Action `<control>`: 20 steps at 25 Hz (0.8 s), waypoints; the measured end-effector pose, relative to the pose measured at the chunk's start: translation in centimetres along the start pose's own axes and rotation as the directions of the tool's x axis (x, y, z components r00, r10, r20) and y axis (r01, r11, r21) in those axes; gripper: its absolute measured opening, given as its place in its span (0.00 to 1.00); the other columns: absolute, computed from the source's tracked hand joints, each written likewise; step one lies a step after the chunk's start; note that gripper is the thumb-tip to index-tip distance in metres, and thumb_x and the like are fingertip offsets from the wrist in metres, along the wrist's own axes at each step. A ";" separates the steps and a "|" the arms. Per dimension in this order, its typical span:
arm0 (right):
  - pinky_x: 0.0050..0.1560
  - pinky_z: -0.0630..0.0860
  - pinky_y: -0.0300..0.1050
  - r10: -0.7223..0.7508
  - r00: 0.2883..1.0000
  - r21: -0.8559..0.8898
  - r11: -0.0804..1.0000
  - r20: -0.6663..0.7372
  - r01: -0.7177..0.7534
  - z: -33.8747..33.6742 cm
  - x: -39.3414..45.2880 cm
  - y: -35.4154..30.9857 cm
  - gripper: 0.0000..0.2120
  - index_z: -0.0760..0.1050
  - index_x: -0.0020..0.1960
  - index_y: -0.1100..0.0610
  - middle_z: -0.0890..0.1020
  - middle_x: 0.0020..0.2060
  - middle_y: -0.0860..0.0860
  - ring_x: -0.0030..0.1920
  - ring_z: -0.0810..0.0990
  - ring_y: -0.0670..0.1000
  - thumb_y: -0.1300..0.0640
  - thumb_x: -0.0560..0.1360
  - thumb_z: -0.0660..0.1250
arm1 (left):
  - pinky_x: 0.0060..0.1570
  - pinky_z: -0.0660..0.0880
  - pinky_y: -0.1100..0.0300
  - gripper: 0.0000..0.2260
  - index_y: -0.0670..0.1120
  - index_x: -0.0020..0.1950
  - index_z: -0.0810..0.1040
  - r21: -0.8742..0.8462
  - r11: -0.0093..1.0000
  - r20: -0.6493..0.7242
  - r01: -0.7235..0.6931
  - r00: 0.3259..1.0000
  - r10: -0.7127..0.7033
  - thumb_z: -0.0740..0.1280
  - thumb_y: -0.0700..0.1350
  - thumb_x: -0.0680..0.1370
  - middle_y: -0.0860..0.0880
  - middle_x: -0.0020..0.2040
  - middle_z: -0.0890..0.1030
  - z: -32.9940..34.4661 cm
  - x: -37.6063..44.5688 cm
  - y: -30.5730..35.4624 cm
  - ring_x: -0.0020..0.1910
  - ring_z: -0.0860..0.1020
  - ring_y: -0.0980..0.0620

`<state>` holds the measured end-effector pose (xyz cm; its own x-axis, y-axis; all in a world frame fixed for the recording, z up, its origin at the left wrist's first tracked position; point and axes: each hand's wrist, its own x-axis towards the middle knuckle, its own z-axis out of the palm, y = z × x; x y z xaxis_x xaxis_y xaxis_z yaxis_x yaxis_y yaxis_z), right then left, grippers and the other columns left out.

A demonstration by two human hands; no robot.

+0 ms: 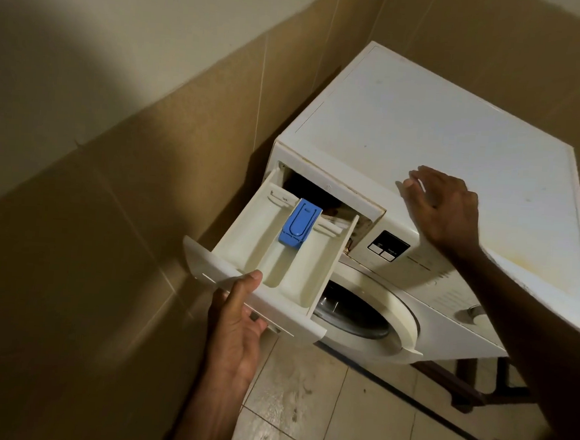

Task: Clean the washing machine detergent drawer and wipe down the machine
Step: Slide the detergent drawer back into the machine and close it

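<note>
Head view: drawing the drawer [279, 253] out of the washing machine [425, 126], with cleaning and wiping apparently not yet begun; likely next, pressing down the blue catch [298, 225] just beyond the thumb and pulling the tray clear of its slot. Left hand [236, 322] gripping the drawer's front panel from below, thumb hooked over the top edge, forearm rising from the bottom of the view. Right hand [444, 206] released, fingers spread and loosely bent, at the machine's top front edge, seemingly bracing it; contact hard to confirm.
</note>
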<state>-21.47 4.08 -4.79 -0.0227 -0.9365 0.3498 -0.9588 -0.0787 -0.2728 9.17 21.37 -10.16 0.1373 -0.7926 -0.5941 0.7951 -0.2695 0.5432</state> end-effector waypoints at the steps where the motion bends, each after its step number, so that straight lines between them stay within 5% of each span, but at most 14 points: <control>1: 0.64 0.72 0.58 -0.001 1.000 0.000 1.000 -0.006 0.001 0.0 0.0 -0.1 0.19 0.80 0.62 0.50 0.83 0.64 0.47 0.66 0.78 0.56 0.40 0.83 0.58 | 0.64 0.77 0.36 0.21 0.53 0.59 0.78 0.000 1.000 -0.007 0.002 1.000 -0.002 0.75 0.44 0.67 0.45 0.60 0.81 -0.2 0.1 -0.1 0.63 0.79 0.42; 20: 0.60 0.72 0.55 -0.004 0.999 0.008 1.000 -0.041 0.004 0.2 0.2 0.1 0.17 0.80 0.60 0.51 0.85 0.60 0.46 0.61 0.80 0.57 0.42 0.84 0.59 | 0.65 0.77 0.35 0.27 0.53 0.66 0.76 -0.024 0.999 -0.001 0.042 0.999 -0.042 0.76 0.46 0.67 0.41 0.68 0.79 1.3 1.8 -1.0 0.67 0.78 0.41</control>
<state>-21.52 3.83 -4.97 -0.0306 -0.9216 0.3868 -0.9566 -0.0853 -0.2788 7.83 19.52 -11.04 0.1039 -0.7800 -0.6171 0.8144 -0.2894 0.5029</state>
